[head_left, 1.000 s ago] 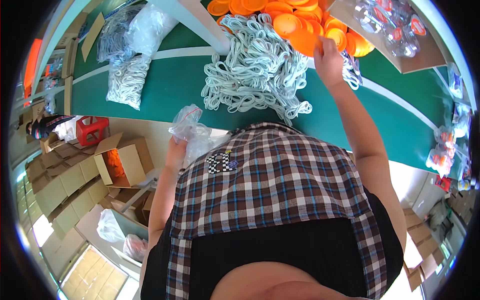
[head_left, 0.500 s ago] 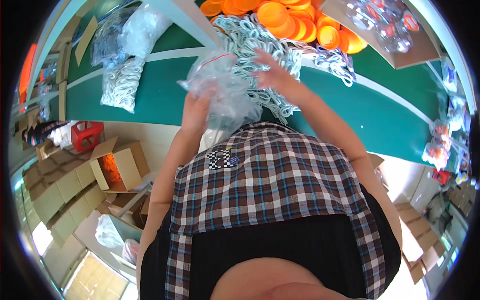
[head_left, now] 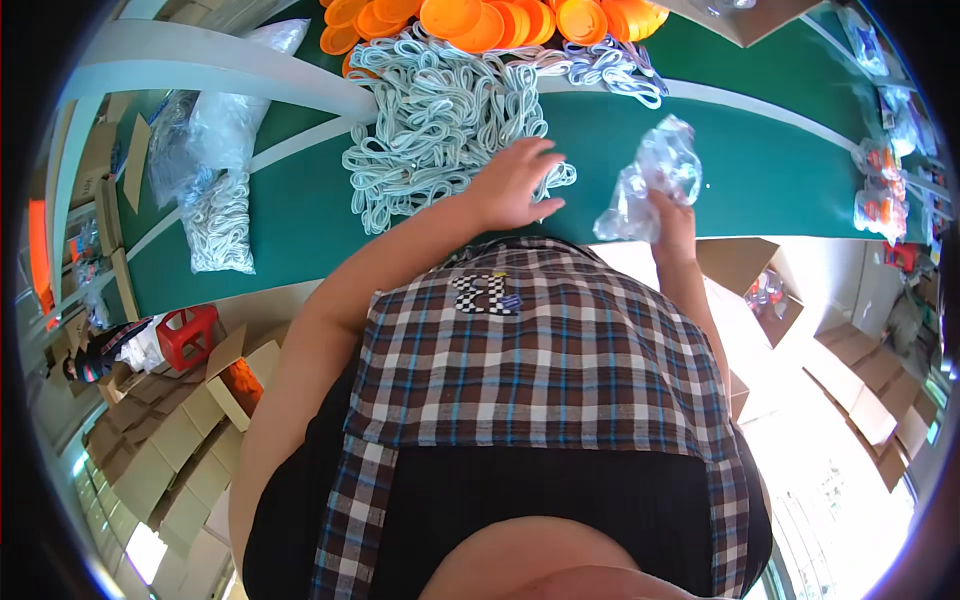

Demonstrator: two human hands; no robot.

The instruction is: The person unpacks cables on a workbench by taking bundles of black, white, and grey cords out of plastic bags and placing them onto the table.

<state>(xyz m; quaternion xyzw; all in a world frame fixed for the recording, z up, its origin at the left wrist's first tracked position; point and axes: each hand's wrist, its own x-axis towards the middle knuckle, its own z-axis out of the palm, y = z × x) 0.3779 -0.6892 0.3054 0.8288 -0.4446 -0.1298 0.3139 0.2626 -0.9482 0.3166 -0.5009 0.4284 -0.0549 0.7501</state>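
Note:
My right hand (head_left: 675,225) grips a crumpled clear plastic bag (head_left: 668,160) just over the near edge of the green table (head_left: 780,170). To the left, my left hand (head_left: 512,187) is open with its fingers apart, at the lower right side of a heap of looped white cords (head_left: 430,115). A few cord loops lie partly behind that hand. I cannot make out anything held in it.
Orange discs (head_left: 480,22) are piled behind the cords. A clear bag filled with cords (head_left: 220,225) lies at the left, by other plastic bags (head_left: 225,125). A white frame post (head_left: 230,55) crosses the upper left. A cardboard box (head_left: 745,22) stands at the back right.
The clear bag has passed from my left hand to my right and is now farther right. My left hand has moved to the cord heap's right side. The view has shifted.

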